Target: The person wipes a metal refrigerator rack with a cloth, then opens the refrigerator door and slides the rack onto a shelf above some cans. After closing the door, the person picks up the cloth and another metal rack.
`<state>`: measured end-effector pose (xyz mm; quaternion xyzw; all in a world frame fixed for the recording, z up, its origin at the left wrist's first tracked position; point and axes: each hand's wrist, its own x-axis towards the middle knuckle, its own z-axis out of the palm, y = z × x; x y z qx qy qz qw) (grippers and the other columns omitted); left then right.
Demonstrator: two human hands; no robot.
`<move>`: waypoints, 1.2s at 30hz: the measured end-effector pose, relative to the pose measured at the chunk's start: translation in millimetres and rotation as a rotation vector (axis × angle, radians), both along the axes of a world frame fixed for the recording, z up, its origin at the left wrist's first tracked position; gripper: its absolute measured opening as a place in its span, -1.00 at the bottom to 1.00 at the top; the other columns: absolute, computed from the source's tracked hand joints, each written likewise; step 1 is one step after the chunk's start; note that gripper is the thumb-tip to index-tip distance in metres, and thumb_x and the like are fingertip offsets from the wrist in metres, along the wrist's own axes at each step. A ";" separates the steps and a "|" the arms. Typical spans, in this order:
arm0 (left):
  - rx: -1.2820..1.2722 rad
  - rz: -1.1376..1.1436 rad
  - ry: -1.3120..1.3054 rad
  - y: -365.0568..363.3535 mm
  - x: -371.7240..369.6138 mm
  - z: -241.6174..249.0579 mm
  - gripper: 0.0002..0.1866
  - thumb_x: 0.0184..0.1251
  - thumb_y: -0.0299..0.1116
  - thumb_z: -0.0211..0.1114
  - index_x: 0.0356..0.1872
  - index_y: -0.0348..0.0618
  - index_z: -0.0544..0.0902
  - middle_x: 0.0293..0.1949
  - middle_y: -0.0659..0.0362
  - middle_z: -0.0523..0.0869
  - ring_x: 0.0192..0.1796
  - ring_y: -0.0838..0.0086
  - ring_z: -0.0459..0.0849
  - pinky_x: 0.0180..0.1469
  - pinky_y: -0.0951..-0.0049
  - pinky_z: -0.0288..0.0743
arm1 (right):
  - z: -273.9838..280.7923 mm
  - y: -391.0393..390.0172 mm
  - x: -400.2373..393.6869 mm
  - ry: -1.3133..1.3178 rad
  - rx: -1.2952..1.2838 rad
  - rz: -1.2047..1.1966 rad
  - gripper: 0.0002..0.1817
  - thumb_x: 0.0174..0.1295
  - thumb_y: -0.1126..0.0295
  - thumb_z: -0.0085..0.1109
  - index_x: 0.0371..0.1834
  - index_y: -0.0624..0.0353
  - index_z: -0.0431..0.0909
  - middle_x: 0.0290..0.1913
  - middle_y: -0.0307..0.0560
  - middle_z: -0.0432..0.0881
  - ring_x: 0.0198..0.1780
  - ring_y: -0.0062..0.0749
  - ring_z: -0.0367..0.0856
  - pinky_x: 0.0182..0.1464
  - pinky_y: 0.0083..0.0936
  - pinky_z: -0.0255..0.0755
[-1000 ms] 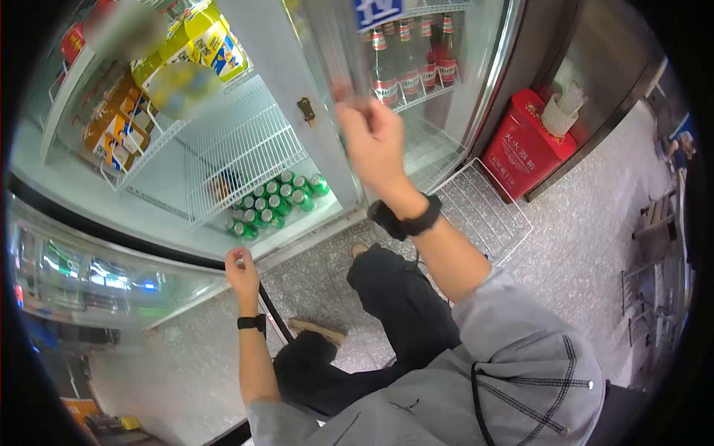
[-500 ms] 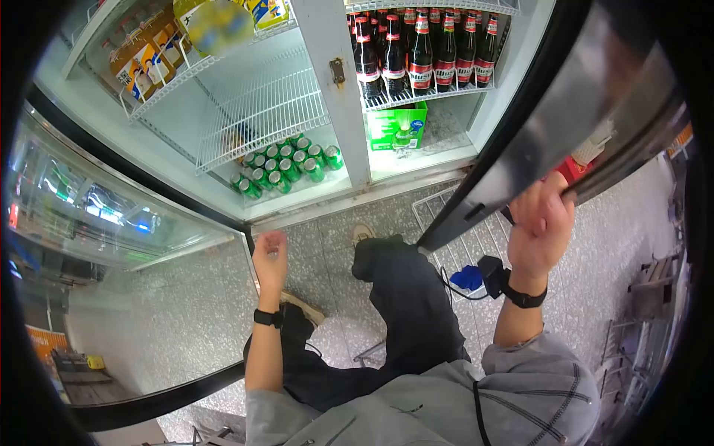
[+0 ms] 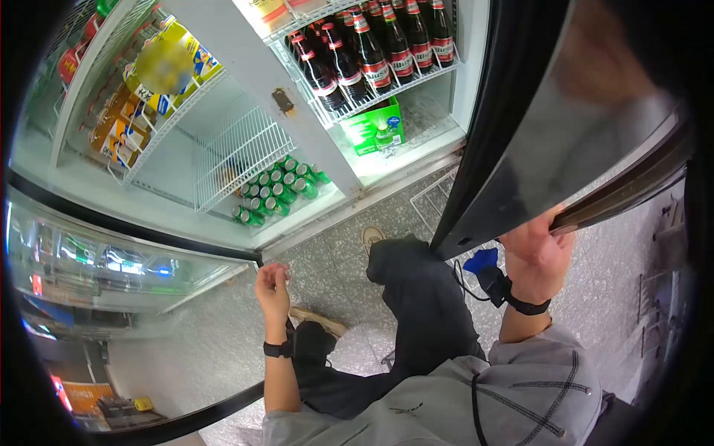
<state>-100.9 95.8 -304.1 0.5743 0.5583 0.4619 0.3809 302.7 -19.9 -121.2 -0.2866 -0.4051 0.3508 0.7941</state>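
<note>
My left hand (image 3: 273, 293), with loosely curled fingers and nothing visible in it, hovers beside the edge of the left glass door (image 3: 178, 256). That door stands swung out to the left. On the other side, my right hand (image 3: 539, 253) has its fingers curled round the edge of the right fridge door (image 3: 513, 156), which is also swung out. Part of those fingers is hidden behind the door's edge. Both wrists carry black bands, and a blue thing (image 3: 481, 260) with a black cable hangs by the right one.
Inside the fridge, dark red-labelled bottles (image 3: 372, 63) stand on a wire shelf (image 3: 342, 111) above a green box (image 3: 372, 128). Several green cans (image 3: 275, 189) sit at the lower left, with yellow and orange packs (image 3: 123, 126) above. A wire rack (image 3: 435, 197) lies on the speckled floor.
The view has turned, so the fridge shows tilted and further left. My right hand has moved slightly down with the right door, which appears swung nearer me. My left hand stays beside the left door's edge.
</note>
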 end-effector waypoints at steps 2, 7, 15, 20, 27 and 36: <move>-0.015 0.005 0.017 -1.6 7.6 1.4 -0.89 0.43 -0.55 0.19 -0.09 -0.29 0.52 -0.29 0.15 0.70 -0.27 0.56 0.64 -0.18 0.56 0.52 | -2.6 -4.1 3.8 0.012 -0.022 0.020 -0.61 0.15 0.19 0.33 -0.44 0.14 0.28 -0.59 -0.30 0.26 -0.55 -0.61 0.17 -0.48 -0.55 0.00; -0.005 -0.049 0.054 -11.6 14.2 8.3 -0.85 0.37 -0.52 0.28 -0.11 -0.26 0.54 -0.44 0.23 0.66 -0.37 0.61 0.64 -0.25 0.60 0.51 | -3.2 -5.6 3.7 0.036 -0.037 0.067 -0.60 0.15 0.18 0.33 -0.39 0.19 0.30 -0.58 -0.28 0.30 -0.55 -0.60 0.21 -0.48 -0.56 0.04; -0.001 -0.001 -0.024 -25.0 2.4 8.8 -0.89 0.43 -0.47 0.26 -0.12 -0.22 0.56 -0.45 0.30 0.61 -0.41 0.65 0.58 -0.29 0.63 0.46 | -1.9 -7.0 9.7 0.004 -0.022 0.072 -0.63 0.18 0.17 0.27 -0.38 0.20 0.31 -0.57 -0.26 0.31 -0.53 -0.58 0.22 -0.45 -0.55 0.07; -0.007 0.008 -0.018 -29.1 -4.3 3.8 -0.89 0.44 -0.44 0.26 -0.13 -0.22 0.56 -0.47 0.31 0.60 -0.45 0.66 0.56 -0.35 0.63 0.45 | -0.6 -14.3 14.3 0.025 -0.036 0.054 -0.65 0.17 0.19 0.27 -0.37 0.16 0.29 -0.56 -0.31 0.26 -0.54 -0.60 0.18 -0.46 -0.56 0.04; -0.087 0.010 -0.068 -8.8 -3.6 0.2 -0.86 0.48 -0.35 0.22 -0.19 -0.22 0.58 -0.49 0.30 0.61 -0.49 0.66 0.58 -0.42 0.64 0.40 | -20.1 -54.8 49.1 0.063 0.040 -0.060 -0.78 0.36 0.18 0.09 -0.28 0.06 0.35 -0.54 -0.40 0.19 -0.55 -0.66 0.15 -0.46 -0.58 0.07; -0.193 -0.242 -0.044 87.1 62.8 -33.9 -0.82 0.47 -0.33 0.22 -0.13 -0.25 0.59 -0.43 0.27 0.64 -0.40 0.64 0.59 -0.30 0.62 0.43 | -23.0 -110.5 128.7 0.181 0.022 -0.844 -0.63 0.47 0.09 -0.11 0.03 0.11 0.54 -0.22 -0.27 0.61 -0.28 -0.56 0.52 -0.09 -0.49 0.44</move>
